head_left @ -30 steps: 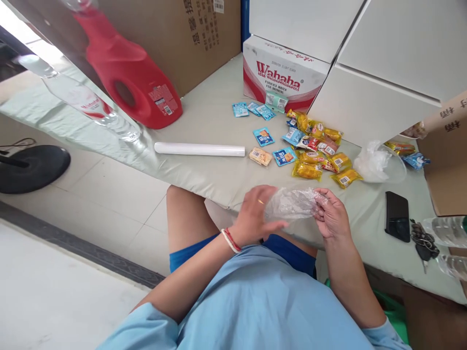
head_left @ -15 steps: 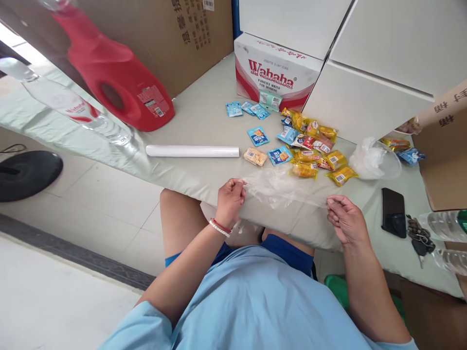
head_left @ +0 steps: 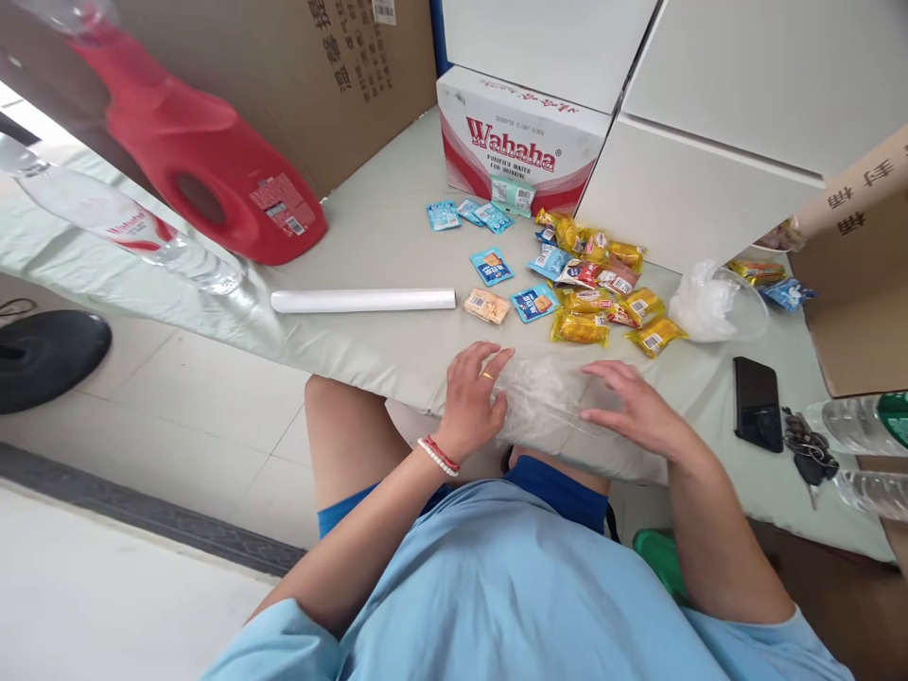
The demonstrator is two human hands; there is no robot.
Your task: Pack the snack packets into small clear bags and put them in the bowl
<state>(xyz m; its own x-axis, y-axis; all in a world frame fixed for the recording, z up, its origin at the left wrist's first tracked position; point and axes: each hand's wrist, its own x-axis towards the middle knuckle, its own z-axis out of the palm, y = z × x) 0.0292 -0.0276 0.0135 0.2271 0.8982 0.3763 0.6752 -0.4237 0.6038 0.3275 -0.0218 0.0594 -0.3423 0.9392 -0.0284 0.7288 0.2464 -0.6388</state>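
Observation:
A crumpled clear plastic bag (head_left: 543,402) lies flat on the table's near edge. My left hand (head_left: 474,395) rests on its left end, fingers spread, a ring on one finger and a red and white bracelet at the wrist. My right hand (head_left: 631,409) presses flat on its right end, fingers apart. Just beyond the bag lies a pile of small snack packets (head_left: 592,284), yellow, blue and red.
A white roll (head_left: 363,300) lies to the left. A red jug (head_left: 205,161) and a water bottle (head_left: 120,227) stand far left. A Wahaha carton (head_left: 521,142), white boxes, another plastic bag (head_left: 713,303), a black phone (head_left: 758,416) and keys (head_left: 805,445) sit around.
The bag was bunched between both hands, then stretched out wide by its ends; now it lies on the table with both hands flat on it.

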